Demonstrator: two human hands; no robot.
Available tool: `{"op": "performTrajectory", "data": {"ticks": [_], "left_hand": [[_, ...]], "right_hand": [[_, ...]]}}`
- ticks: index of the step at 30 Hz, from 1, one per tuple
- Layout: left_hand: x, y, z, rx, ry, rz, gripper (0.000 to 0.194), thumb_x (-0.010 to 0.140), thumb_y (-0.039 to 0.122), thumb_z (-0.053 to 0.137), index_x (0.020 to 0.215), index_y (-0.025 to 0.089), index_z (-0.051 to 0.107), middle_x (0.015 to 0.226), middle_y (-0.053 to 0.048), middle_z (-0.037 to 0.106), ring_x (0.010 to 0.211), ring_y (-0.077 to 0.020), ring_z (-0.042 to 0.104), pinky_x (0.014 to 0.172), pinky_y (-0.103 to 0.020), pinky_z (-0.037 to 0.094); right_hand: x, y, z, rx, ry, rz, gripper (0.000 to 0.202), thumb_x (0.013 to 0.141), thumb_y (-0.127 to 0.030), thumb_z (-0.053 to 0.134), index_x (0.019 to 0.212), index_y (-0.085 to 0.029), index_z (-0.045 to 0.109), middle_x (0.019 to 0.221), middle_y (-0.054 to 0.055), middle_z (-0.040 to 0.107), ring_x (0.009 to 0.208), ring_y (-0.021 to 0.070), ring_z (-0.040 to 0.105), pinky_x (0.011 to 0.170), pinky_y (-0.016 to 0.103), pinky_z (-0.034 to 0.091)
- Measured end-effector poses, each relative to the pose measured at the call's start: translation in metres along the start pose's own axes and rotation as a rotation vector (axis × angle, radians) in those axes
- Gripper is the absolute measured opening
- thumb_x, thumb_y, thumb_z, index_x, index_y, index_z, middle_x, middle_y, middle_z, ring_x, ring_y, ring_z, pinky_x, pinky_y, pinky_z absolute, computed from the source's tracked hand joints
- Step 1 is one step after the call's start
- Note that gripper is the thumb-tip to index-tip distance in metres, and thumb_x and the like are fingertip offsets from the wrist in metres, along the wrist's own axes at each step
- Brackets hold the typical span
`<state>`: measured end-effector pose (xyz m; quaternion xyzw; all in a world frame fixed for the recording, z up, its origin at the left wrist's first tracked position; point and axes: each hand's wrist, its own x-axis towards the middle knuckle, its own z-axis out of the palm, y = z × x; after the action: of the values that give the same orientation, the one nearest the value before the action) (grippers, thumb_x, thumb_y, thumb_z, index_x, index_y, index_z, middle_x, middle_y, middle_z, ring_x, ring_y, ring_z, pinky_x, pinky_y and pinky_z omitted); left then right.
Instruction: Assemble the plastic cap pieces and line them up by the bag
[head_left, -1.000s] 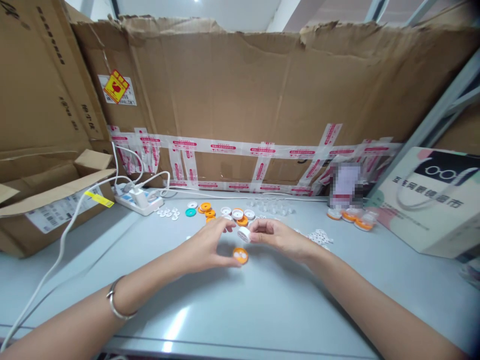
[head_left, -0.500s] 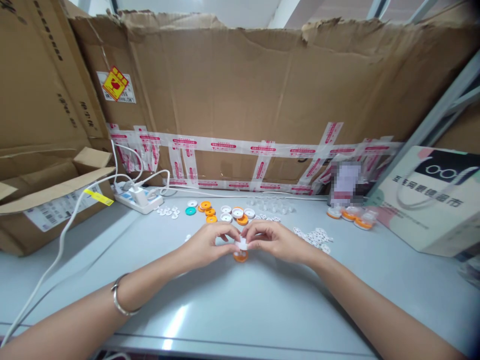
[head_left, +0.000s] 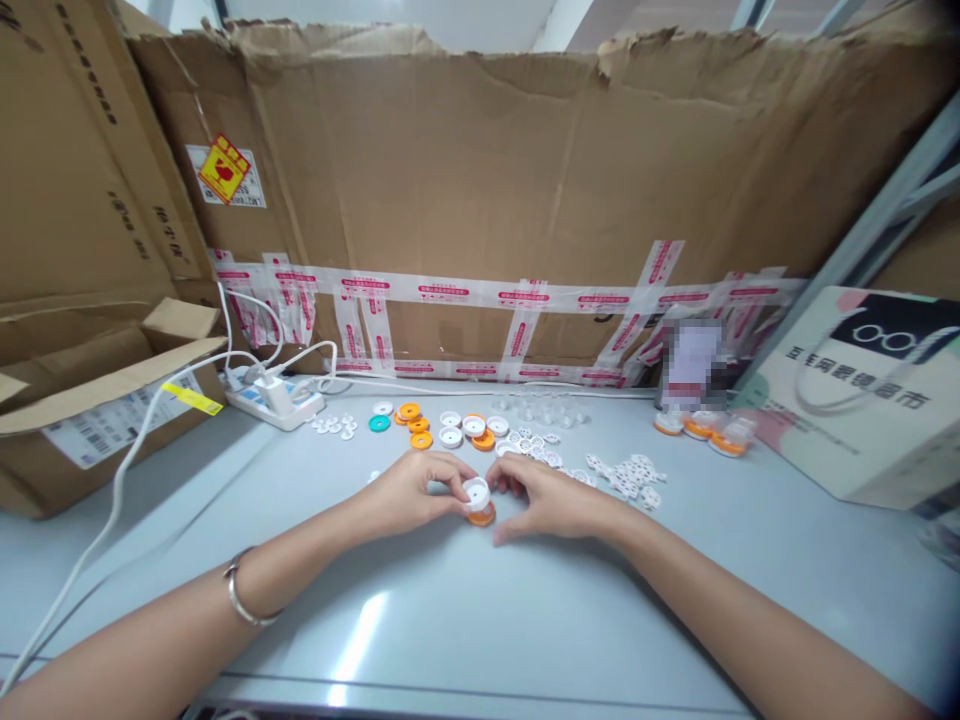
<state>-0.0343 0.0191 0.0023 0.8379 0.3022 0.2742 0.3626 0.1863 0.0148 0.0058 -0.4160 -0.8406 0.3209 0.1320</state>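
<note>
My left hand pinches a round white part at its left edge, near the middle of the table. Just below this white part is an orange ring piece, partly covered by it. On the right, my right hand has its thumb and fingers apart, beside the white part, with nothing held. Behind the hands lie white rings, orange rings and a teal ring. Small patterned white discs are spread beyond my right wrist.
Clear small parts stand at the back. A power strip with white cables and an open carton are at left. Orange-based clear pieces and a paper bag stand at right, before a large cardboard wall.
My right hand has let go of the white part and opened, its thumb moving down. The white part, still in my left hand, has tilted to show its round face.
</note>
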Motion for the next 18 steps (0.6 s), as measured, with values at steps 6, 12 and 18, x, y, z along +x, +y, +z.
{"op": "performTrajectory", "data": {"ticks": [6,12,18], "left_hand": [[0.000,0.001,0.000,0.015,-0.034,0.026,0.011,0.074,0.024,0.066,0.069,0.014,0.067,0.097,-0.006,0.068,0.086,-0.0157,0.063,0.080,-0.027,0.045],[0.001,0.004,0.002,0.058,-0.035,0.026,0.011,0.076,0.024,0.063,0.072,0.016,0.069,0.098,-0.006,0.068,0.087,-0.0153,0.063,0.082,-0.026,0.045],[-0.001,0.002,0.006,0.106,-0.039,0.030,0.014,0.077,0.026,0.063,0.086,0.016,0.067,0.089,-0.004,0.067,0.081,-0.0137,0.061,0.075,-0.023,0.045]], "right_hand": [[0.004,0.004,0.007,0.032,0.072,-0.014,0.042,0.058,-0.041,0.075,0.091,-0.020,0.059,0.087,0.000,0.054,0.081,0.0152,0.048,0.070,0.025,0.038],[0.004,0.002,0.009,0.019,0.090,0.017,0.036,0.060,-0.038,0.073,0.087,-0.019,0.061,0.086,0.001,0.057,0.076,0.0145,0.047,0.067,0.025,0.037],[0.007,0.003,0.015,0.024,0.135,-0.028,0.031,0.061,-0.033,0.071,0.087,-0.019,0.062,0.084,0.001,0.058,0.077,0.0148,0.051,0.068,0.025,0.038]]}}
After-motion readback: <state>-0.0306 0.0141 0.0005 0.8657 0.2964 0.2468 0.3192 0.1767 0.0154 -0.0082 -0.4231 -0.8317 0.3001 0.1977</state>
